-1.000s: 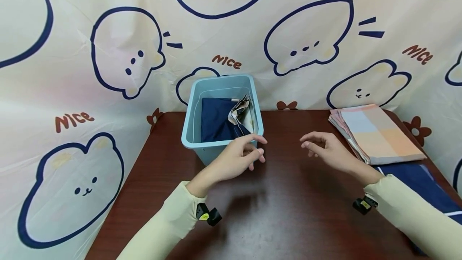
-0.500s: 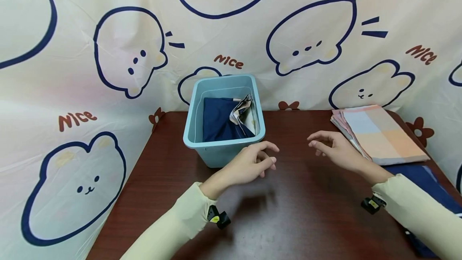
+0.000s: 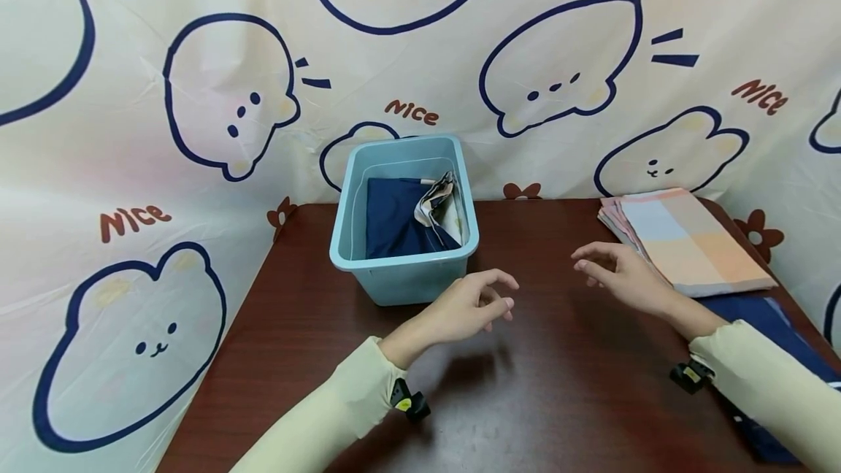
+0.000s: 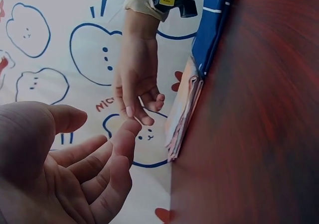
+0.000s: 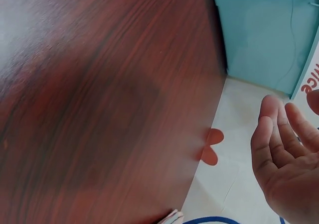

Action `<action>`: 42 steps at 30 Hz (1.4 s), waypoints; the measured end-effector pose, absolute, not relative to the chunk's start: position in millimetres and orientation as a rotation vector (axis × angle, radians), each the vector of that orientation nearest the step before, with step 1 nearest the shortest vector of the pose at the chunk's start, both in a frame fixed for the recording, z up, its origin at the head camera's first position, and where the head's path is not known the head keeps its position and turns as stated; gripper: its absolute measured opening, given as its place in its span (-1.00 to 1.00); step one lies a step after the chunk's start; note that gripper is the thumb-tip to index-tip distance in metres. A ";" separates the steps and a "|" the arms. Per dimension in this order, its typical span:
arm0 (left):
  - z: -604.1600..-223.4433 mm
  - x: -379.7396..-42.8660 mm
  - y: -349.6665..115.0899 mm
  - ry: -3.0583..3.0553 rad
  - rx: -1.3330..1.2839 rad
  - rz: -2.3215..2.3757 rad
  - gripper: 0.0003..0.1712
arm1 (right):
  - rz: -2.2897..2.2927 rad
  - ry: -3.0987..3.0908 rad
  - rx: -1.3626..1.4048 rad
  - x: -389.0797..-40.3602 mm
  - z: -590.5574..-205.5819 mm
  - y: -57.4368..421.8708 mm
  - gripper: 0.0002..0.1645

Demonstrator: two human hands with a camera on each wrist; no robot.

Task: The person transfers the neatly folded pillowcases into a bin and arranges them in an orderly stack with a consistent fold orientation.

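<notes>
My left hand hovers over the table just in front of the light blue bin, its fingers loosely bent around nothing. Inside the bin lies folded navy cloth, with a crumpled cream-and-dark patterned piece at its right side. To the right, my right hand hangs above the table, also loosely bent and holding nothing. It is nearest to a folded pastel checked cloth. In the left wrist view, the left palm shows bare.
The dark red-brown table stands against a cream curtain printed with bear outlines. Folded navy cloth with white stripes lies along the right edge, in front of the checked cloth and partly behind the right forearm.
My left hand has moved right and toward me, away from the bin's front rim. My right hand has shifted a little to the right. The bin and cloths stay put.
</notes>
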State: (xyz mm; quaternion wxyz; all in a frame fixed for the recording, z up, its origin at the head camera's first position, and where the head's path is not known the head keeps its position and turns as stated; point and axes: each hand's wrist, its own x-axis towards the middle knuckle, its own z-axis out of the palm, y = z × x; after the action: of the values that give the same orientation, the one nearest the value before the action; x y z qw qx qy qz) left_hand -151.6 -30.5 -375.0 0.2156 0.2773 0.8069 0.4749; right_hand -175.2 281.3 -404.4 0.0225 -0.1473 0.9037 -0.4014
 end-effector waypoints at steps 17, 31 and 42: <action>-405.6 -157.6 -14.3 2.282 0.699 1.266 -0.73 | -1.117 2.894 -0.493 -172.7 -413.2 300.3 -0.70; -423.3 -171.4 -5.1 2.332 0.638 1.259 -0.68 | -0.960 2.983 -0.446 -178.2 -426.3 323.3 -0.69; -428.9 -175.1 1.6 2.345 0.641 1.219 -0.67 | -0.755 3.029 -0.412 -169.5 -435.7 354.7 -0.67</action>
State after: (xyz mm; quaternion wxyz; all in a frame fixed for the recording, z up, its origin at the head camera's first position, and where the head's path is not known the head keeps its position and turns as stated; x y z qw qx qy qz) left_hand -175.1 1.6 -428.9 0.2096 0.2305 0.8431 0.4383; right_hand -169.5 354.7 -435.7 -0.0034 -0.1310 0.9619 -0.2399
